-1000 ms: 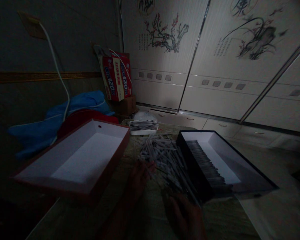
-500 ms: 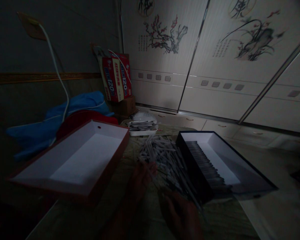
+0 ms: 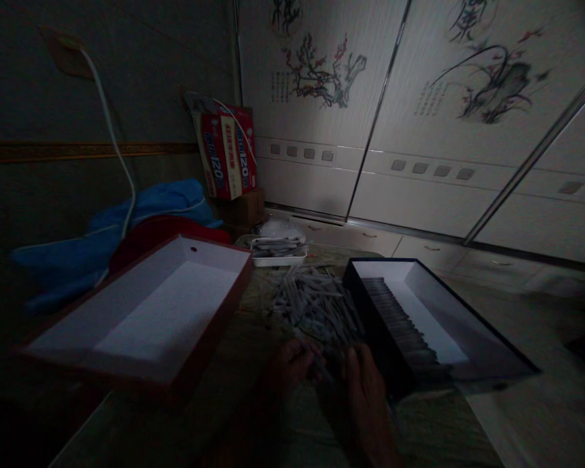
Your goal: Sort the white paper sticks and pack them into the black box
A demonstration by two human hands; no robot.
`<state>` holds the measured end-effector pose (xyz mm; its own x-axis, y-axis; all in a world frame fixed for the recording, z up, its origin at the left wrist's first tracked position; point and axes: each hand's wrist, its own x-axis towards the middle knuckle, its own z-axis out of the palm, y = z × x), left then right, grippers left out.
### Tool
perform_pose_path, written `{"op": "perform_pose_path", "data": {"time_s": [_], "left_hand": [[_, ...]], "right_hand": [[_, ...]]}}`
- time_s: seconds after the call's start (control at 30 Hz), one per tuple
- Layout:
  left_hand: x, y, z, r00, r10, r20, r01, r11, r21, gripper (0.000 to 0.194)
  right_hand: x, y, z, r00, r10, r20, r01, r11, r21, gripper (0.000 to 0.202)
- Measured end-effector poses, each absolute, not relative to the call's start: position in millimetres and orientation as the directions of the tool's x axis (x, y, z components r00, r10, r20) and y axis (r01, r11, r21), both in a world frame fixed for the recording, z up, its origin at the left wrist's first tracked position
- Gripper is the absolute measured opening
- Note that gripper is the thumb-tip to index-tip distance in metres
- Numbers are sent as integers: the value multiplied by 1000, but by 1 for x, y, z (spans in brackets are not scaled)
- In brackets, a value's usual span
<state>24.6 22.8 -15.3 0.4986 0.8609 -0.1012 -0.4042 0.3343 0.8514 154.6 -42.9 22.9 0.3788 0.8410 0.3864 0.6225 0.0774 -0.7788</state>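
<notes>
My left hand (image 3: 291,365) is closed on a thin, pale, pen-like stick (image 3: 316,363) that slants down to the right. Close beside it, my right hand (image 3: 365,377) has its fingers bent together at the near right edge of the pile. What those fingers hold, if anything, is too dark to make out. A loose heap of similar pale sticks (image 3: 316,299) lies on the table just beyond both hands. To the right, a dark box (image 3: 451,299) with a white inside holds a row of dark-looking sticks (image 3: 404,322) along its left wall.
At the left stands a red-sided box (image 3: 175,312) with a bare white inside. Behind the heap, a white tray (image 3: 277,261) carries more sticks. Blue cloth (image 3: 166,195), a red rounded object (image 3: 175,226) and a printed carton (image 3: 227,153) are farther back. The room is dim.
My left hand has moved right and slightly nearer with the stick. My right hand has risen to the heap's edge, close to the dark box.
</notes>
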Motion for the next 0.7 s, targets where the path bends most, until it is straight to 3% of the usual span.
{"op": "perform_pose_path", "data": {"time_s": [0.1,0.17,0.27,0.3,0.4,0.57,0.7], "left_hand": [[26,25,-18,459,869,-184,-548,440,712,9],[22,31,-18,345,902,-259,-694,431,577,3],[10,43,-16,266,917,-296,-774,386,501,18],[6,46,-15,216,919,-331,-846,345,406,24],[-3,52,-12,193,895,-401,-930,297,215,34],[-6,54,-10,145,898,-415,-958,233,168,38],[-11,55,-7,148,901,-408,-954,239,183,37]], "right_hand": [[158,-33,23,378,812,445,647,112,-754,29],[162,-27,24,406,812,420,606,105,-788,30],[168,-17,22,438,841,318,504,62,-861,32],[170,-13,20,422,855,303,505,56,-861,30],[170,-4,11,278,901,333,636,87,-767,21],[150,5,2,10,940,340,817,189,-546,19],[132,14,0,0,957,291,907,123,-402,22]]}}
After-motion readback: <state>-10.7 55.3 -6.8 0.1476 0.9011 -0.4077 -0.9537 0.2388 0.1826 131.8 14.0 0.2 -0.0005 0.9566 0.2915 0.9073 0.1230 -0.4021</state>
